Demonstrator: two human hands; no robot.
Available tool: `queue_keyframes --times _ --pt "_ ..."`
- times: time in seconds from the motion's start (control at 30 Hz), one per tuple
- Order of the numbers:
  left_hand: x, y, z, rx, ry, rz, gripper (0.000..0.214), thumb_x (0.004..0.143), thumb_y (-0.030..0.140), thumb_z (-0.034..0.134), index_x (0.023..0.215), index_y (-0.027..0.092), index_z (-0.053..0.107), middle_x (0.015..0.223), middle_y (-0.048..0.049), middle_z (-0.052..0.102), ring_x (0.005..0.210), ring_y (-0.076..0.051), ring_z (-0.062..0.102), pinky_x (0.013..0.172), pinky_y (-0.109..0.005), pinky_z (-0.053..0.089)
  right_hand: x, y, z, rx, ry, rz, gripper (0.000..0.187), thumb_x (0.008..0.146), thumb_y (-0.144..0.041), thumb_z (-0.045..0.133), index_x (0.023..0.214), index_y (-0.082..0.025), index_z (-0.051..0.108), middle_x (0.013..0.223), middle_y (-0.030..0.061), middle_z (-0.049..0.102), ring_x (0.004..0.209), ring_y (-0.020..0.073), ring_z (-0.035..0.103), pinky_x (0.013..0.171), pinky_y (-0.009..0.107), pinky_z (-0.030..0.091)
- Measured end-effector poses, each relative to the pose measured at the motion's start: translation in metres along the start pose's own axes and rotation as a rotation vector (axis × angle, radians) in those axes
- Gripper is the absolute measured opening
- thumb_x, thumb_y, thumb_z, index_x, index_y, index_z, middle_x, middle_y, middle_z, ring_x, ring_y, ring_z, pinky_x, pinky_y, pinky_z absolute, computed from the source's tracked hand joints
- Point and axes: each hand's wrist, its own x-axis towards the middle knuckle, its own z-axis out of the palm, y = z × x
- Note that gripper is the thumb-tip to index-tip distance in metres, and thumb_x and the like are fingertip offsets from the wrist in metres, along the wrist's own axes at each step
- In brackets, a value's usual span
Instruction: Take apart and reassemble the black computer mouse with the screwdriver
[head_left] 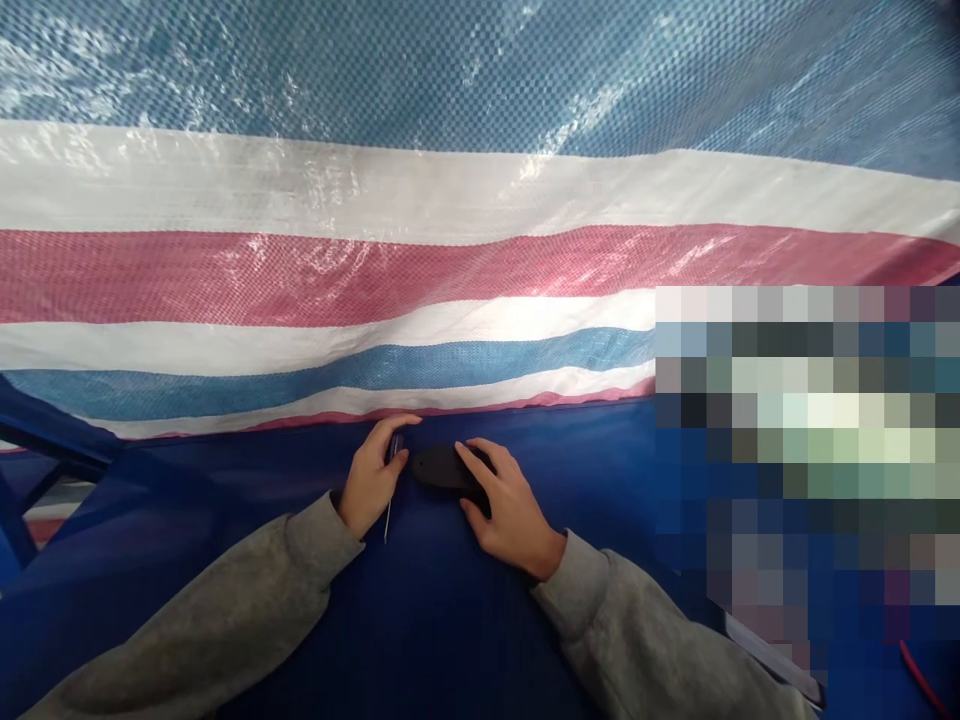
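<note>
My left hand (pixel 373 470) is closed around a thin tool with a dark handle and a slim metal shaft (pixel 389 505) that points down toward me. My right hand (pixel 504 505) lies over a flat black oval object (pixel 439 467), fingers curled on its right end and pressing it against the blue surface (pixel 420 620). The two hands sit close together, the tool's handle just left of the black object. Both arms wear grey sleeves.
A woven tarp with blue, white and red stripes (pixel 450 270) hangs as a wall right behind the hands. A blue frame bar (pixel 45 430) runs at the left. A blurred-out patch (pixel 806 470) covers the right side.
</note>
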Motion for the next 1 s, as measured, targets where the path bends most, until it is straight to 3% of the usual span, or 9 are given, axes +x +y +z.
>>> queue_keyframes --times 0.2,0.4,0.6,0.87,1.0 --pt "-0.002 0.018 -0.003 0.123 0.046 0.109 0.021 0.092 0.028 0.05 0.106 0.021 0.065 0.115 -0.0076 0.064 0.116 -0.024 0.058 0.106 -0.043 0.042 -0.002 0.001 0.001 0.029 0.013 0.005 0.068 0.079 -0.013 0.056 0.144 -0.022 0.04 0.136 0.0138 0.045 0.128 0.031 0.043 0.107 0.054 0.042" --pt "-0.006 0.029 -0.007 0.461 -0.22 0.353 0.024 0.092 0.034 0.053 0.111 0.022 0.064 0.117 -0.0079 0.065 0.115 -0.025 0.057 0.102 -0.044 0.043 -0.002 0.003 0.003 0.048 0.043 0.035 0.063 0.08 -0.014 0.056 0.141 -0.022 0.042 0.133 0.0136 0.048 0.126 0.0305 0.046 0.107 0.054 0.042" --pt "-0.005 0.023 -0.008 0.601 -0.29 0.551 0.039 0.084 0.043 0.066 0.115 0.022 0.061 0.121 -0.0103 0.064 0.121 -0.029 0.055 0.106 -0.049 0.038 -0.002 0.003 0.002 0.086 0.044 0.046 0.057 0.081 -0.015 0.056 0.137 -0.02 0.046 0.133 0.0144 0.048 0.126 0.0296 0.047 0.108 0.051 0.043" --pt "-0.004 0.022 -0.009 0.592 -0.298 0.541 0.039 0.081 0.043 0.068 0.113 0.022 0.062 0.116 -0.0095 0.067 0.114 -0.028 0.059 0.105 -0.048 0.039 -0.002 0.003 0.0 0.111 0.047 0.036 0.056 0.08 -0.015 0.056 0.135 -0.017 0.048 0.139 0.0163 0.044 0.129 0.0306 0.046 0.108 0.05 0.043" --pt "-0.004 0.022 -0.009 0.581 -0.303 0.499 0.036 0.083 0.045 0.065 0.111 0.022 0.064 0.109 -0.0079 0.071 0.114 -0.028 0.059 0.107 -0.048 0.037 -0.001 0.002 -0.001 0.13 0.079 0.054 0.052 0.083 -0.014 0.054 0.134 -0.02 0.05 0.131 0.0134 0.053 0.121 0.027 0.054 0.104 0.046 0.046"
